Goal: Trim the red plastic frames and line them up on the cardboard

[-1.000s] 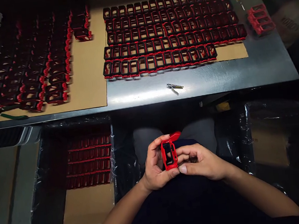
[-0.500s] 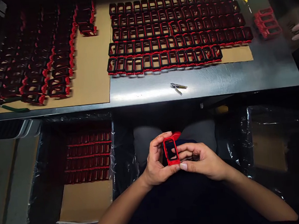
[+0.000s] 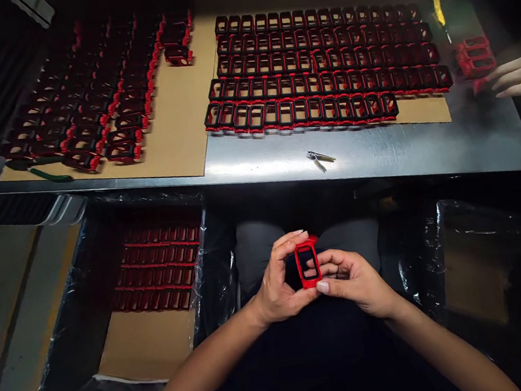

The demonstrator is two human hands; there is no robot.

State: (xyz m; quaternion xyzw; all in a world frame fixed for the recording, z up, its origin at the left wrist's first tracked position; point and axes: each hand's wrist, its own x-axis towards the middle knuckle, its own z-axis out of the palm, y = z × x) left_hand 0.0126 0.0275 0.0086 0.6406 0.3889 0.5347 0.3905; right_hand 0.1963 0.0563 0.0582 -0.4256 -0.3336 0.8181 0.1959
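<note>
In front of my lap I hold a small red plastic frame with a black inner rim and a rectangular opening. My left hand grips it at the top and bottom, fingers above and thumb below. My right hand pinches its lower right corner, with the thumb in front and some fingers behind the opening. A red tab sticks out at the top of the frame. On the metal table ahead lies a small nail clipper, handle spread.
Rows of red-and-black frames stand on cardboard; more frames stand at left, near green-handled pliers. A lined box holds frames below. Another person's hand is near red frames and a yellow-handled tool.
The view has shifted, so the table contents sit further right. The other person's hand has come in towards the red frames at right. Both my hands keep their grip on the red frame.
</note>
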